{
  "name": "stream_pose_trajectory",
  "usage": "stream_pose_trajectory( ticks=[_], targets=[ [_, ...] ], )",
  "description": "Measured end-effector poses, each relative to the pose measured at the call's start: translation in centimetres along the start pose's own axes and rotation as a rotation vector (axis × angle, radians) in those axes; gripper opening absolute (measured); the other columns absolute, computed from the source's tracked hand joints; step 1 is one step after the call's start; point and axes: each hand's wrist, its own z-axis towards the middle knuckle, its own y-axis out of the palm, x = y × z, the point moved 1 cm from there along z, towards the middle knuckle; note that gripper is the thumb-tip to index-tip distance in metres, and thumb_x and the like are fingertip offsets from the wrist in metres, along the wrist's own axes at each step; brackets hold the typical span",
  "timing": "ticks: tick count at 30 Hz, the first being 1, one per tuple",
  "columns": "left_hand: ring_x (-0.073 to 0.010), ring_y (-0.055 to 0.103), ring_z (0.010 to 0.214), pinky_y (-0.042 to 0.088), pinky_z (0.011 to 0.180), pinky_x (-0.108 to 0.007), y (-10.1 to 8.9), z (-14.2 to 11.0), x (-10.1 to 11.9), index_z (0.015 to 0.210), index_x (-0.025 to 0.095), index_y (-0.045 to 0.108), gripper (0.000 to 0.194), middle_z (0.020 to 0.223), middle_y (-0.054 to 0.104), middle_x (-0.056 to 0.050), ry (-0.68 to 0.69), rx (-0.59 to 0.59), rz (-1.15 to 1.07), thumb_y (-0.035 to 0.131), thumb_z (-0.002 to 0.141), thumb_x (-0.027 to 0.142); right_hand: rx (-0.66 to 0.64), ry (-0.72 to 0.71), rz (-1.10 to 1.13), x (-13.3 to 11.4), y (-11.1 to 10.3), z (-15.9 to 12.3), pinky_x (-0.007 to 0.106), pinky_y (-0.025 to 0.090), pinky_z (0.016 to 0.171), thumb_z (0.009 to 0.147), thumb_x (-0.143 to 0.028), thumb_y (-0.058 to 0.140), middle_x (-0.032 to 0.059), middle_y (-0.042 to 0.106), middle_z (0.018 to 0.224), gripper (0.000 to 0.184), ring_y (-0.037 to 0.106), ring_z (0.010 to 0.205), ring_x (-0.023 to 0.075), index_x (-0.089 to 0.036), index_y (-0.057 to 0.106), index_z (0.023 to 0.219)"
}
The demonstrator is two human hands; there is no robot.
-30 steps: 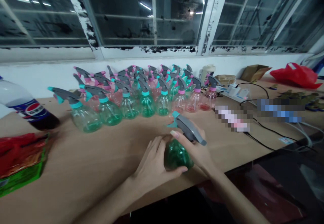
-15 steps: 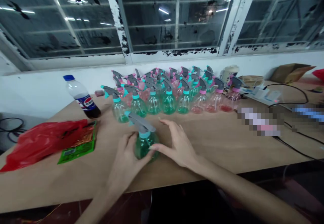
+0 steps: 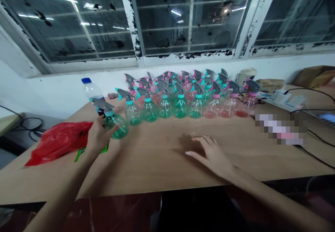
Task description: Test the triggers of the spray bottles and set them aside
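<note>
My left hand (image 3: 98,137) is wrapped round a green spray bottle (image 3: 115,125) with a grey trigger head and teal collar, holding it at the left end of the front row of bottles. Several more green and pink spray bottles (image 3: 180,95) stand in rows near the wall. My right hand (image 3: 211,153) rests flat on the wooden table (image 3: 162,155), fingers spread, holding nothing.
A red plastic bag (image 3: 59,141) lies over a green packet at the left. A cola bottle (image 3: 92,90) stands behind the held bottle. A power strip (image 3: 285,101), black cables and cardboard boxes (image 3: 315,74) sit at the right. Windows run along the wall.
My left hand has carried the green spray bottle from the table's front middle to the left end of the row. My right hand has let go of it and now lies flat.
</note>
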Motion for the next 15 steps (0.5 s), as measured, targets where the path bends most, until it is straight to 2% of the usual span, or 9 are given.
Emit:
stream_pose_trajectory(
  ticks=[3, 7, 10, 11, 12, 13, 15],
  targets=[
    [-0.0345, 0.059, 0.107, 0.047, 0.080, -0.044, 0.3, 1.0, 0.0, 0.120, 0.025, 0.043, 0.055, 0.106, 0.064, 0.000, -0.063, 0.026, 0.012, 0.060, 0.077, 0.055, 0.018, 0.021, -0.020, 1.4, -0.1, -0.8, 0.053, 0.043, 0.097, 0.085, -0.054, 0.055, 0.0096, 0.064, 0.115, 0.041, 0.057, 0.111, 0.0303, -0.021, 0.057, 0.109],
    [-0.0352, 0.054, 0.113, 0.046, 0.089, -0.048, 0.7, 0.9, -0.2, 0.126, 0.022, 0.040, 0.061, 0.116, 0.060, -0.004, -0.071, 0.109, 0.065, 0.062, 0.078, 0.052, 0.004, 0.045, -0.062, 3.2, -0.8, -1.9, 0.053, 0.043, 0.098, 0.085, -0.056, 0.054, 0.0105, 0.064, 0.116, 0.042, 0.057, 0.113, 0.0308, -0.021, 0.057, 0.109],
    [-0.0349, 0.041, 0.128, 0.037, 0.103, -0.050, 0.9, -0.4, 0.6, 0.130, 0.021, 0.038, 0.057, 0.132, 0.050, -0.008, 0.059, 0.288, 0.100, 0.058, 0.083, 0.048, 0.019, 0.053, -0.099, 4.9, -1.3, -2.7, 0.054, 0.043, 0.099, 0.085, -0.056, 0.053, 0.0113, 0.063, 0.118, 0.043, 0.056, 0.114, 0.0313, -0.021, 0.056, 0.109],
    [-0.0336, 0.039, 0.129, 0.036, 0.105, -0.049, 1.0, -1.0, 1.1, 0.129, 0.021, 0.041, 0.053, 0.133, 0.048, -0.009, 0.122, 0.358, 0.105, 0.056, 0.085, 0.046, 0.027, 0.053, -0.105, 5.5, -1.4, -2.9, 0.054, 0.043, 0.099, 0.085, -0.056, 0.053, 0.0114, 0.063, 0.119, 0.042, 0.056, 0.115, 0.0312, -0.021, 0.056, 0.108],
    [-0.0322, 0.039, 0.128, 0.038, 0.104, -0.048, 1.2, -1.4, 1.7, 0.127, 0.020, 0.043, 0.048, 0.133, 0.048, -0.010, 0.168, 0.381, 0.103, 0.054, 0.087, 0.045, 0.036, 0.053, -0.107, 6.1, -1.5, -3.1, 0.053, 0.043, 0.099, 0.085, -0.056, 0.053, 0.0115, 0.063, 0.119, 0.042, 0.055, 0.115, 0.0309, -0.021, 0.055, 0.108],
    [-0.0307, 0.042, 0.125, 0.042, 0.100, -0.045, 1.3, -1.6, 2.3, 0.125, 0.019, 0.046, 0.045, 0.130, 0.049, -0.012, 0.189, 0.371, 0.094, 0.052, 0.088, 0.044, 0.046, 0.053, -0.106, 6.7, -1.5, -3.3, 0.053, 0.043, 0.099, 0.085, -0.056, 0.054, 0.0115, 0.062, 0.119, 0.041, 0.055, 0.115, 0.0306, -0.021, 0.055, 0.107],
    [-0.0273, 0.055, 0.111, 0.049, 0.089, -0.038, 1.8, -1.6, 3.6, 0.124, 0.017, 0.047, 0.044, 0.117, 0.057, -0.012, 0.153, 0.253, 0.072, 0.049, 0.089, 0.043, 0.067, 0.051, -0.101, 7.7, -1.4, -3.5, 0.052, 0.044, 0.098, 0.085, -0.055, 0.055, 0.0115, 0.062, 0.119, 0.039, 0.055, 0.115, 0.0300, -0.021, 0.056, 0.105]
  ],
)
